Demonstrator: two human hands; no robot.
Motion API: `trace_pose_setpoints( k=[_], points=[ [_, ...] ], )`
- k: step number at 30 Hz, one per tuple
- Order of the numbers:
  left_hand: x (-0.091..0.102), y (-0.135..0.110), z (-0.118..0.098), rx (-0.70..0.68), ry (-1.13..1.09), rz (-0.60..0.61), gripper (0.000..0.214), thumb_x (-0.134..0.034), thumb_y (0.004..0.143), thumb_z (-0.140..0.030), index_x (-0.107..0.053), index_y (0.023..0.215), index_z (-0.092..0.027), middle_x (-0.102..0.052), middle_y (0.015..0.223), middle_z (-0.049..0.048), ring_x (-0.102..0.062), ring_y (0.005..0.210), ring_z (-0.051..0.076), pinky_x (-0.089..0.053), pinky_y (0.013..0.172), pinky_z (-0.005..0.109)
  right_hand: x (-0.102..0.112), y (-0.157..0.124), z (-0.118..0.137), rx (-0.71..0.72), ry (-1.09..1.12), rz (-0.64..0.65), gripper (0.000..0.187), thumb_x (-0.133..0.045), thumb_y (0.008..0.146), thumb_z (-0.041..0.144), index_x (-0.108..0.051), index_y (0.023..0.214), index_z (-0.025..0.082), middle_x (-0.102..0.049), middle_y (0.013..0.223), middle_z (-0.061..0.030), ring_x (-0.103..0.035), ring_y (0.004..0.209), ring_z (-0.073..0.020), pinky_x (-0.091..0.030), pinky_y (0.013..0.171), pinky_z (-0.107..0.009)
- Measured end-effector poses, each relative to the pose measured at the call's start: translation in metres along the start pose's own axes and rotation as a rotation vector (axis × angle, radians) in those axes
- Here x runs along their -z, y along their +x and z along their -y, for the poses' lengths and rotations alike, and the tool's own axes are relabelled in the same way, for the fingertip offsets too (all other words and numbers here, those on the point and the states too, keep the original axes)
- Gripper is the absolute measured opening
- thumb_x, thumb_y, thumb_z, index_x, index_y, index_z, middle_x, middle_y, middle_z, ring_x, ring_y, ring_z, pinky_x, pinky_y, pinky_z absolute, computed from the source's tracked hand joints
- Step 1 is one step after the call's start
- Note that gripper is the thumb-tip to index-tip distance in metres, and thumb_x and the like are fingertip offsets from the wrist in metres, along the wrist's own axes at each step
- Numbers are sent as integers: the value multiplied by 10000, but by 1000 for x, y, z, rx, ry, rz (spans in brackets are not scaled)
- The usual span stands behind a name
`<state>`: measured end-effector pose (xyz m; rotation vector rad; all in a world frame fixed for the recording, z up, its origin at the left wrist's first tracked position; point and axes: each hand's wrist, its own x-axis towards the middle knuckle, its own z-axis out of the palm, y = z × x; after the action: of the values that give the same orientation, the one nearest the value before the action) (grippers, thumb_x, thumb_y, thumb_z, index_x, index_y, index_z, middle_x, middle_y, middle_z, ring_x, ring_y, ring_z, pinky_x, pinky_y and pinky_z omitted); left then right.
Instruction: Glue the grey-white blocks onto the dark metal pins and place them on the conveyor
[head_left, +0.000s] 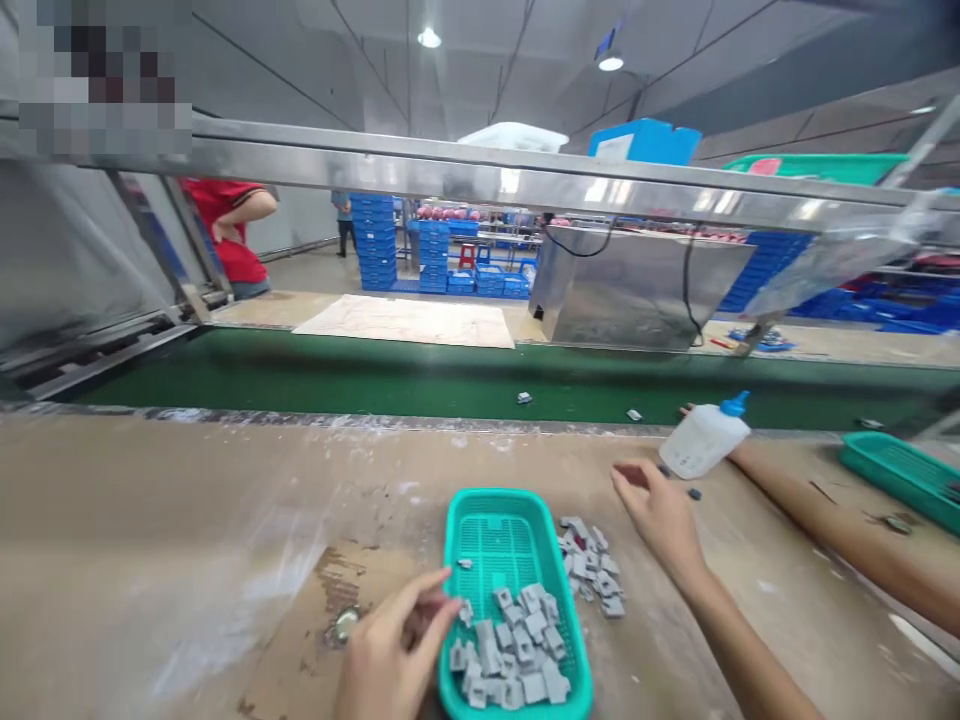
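My left hand point(401, 645) is at the left rim of a teal plastic basket point(455, 530), thumb and forefinger closed at a small grey plastic part point(466, 612). Inside, several more grey plastic parts point(525, 630) lie heaped toward the near end. A loose pile of similar grey parts point(591, 565) rests on the table just right of the basket. Beyond that pile, my right hand point(664, 515) hovers over the table with its fingers curled together. What it holds, if anything, is too small or hidden to make out.
A white bottle with a blue nozzle point(701, 440) leans beside a co-worker's arm point(832, 525) at right. Another teal basket point(900, 470) stands farther right. Small parts lie on the green conveyor belt point(420, 385) running across. A metal rail point(420, 165) spans above it.
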<state>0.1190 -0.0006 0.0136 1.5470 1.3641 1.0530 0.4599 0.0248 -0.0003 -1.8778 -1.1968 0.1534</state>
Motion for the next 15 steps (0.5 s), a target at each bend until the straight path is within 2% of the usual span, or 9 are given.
trace_pose_setpoints(
  k=[3, 6, 9, 11, 13, 15],
  points=[
    [-63, 45, -44, -180, -11, 192, 282, -668, 753, -397, -691, 987, -241, -724, 892, 65, -668, 794, 224, -526, 713, 302, 36, -80, -60, -51, -107, -97, 363, -511, 839, 467, -605, 1044, 182, -685, 1075, -148, -639, 1027, -350, -484, 866, -541],
    [-147, 82, -80, -335, -12, 339, 467, -726, 702, -350, -607, 1124, -188, -677, 1108, 111, -646, 958, 239, -501, 840, 341, 40, -126, -97, -51, -86, -202, 410, -486, 855, 465, -572, 1126, 169, -605, 1248, -175, -515, 1227, -343, -437, 974, -545],
    [-241, 105, -114, -427, 10, 428, 663, -788, 630, -345, -539, 1210, -140, -569, 1294, 172, -534, 1184, 280, -400, 1002, 377, 35, -131, -106, -61, -45, -283, 478, -475, 878, 411, -485, 1261, 124, -467, 1395, -204, -370, 1346, -324, -364, 1049, -550],
    [-299, 114, -135, -462, 37, 455, 761, -819, 587, -336, -506, 1240, -104, -503, 1352, 218, -453, 1268, 313, -334, 1059, 402, 36, -125, -103, -77, -36, -348, 485, -489, 874, 380, -467, 1282, 117, -427, 1423, -216, -349, 1357, -331, -349, 1052, -568],
    [-348, 122, -153, -489, 57, 459, 815, -837, 564, -300, -476, 1269, -106, -439, 1406, 216, -372, 1324, 328, -280, 1093, 435, 39, -120, -101, -69, -15, -376, 394, -499, 868, 332, -523, 1219, 153, -483, 1385, -191, -396, 1329, -328, -368, 1039, -571],
    [-385, 128, -166, -491, 67, 446, 730, -790, 643, -312, -470, 1274, -132, -413, 1425, 183, -354, 1327, 331, -274, 1088, 500, 42, -119, -99, -33, 22, -356, 294, -496, 860, 270, -575, 1132, 191, -558, 1320, -154, -462, 1283, -310, -398, 1026, -551]
  ],
)
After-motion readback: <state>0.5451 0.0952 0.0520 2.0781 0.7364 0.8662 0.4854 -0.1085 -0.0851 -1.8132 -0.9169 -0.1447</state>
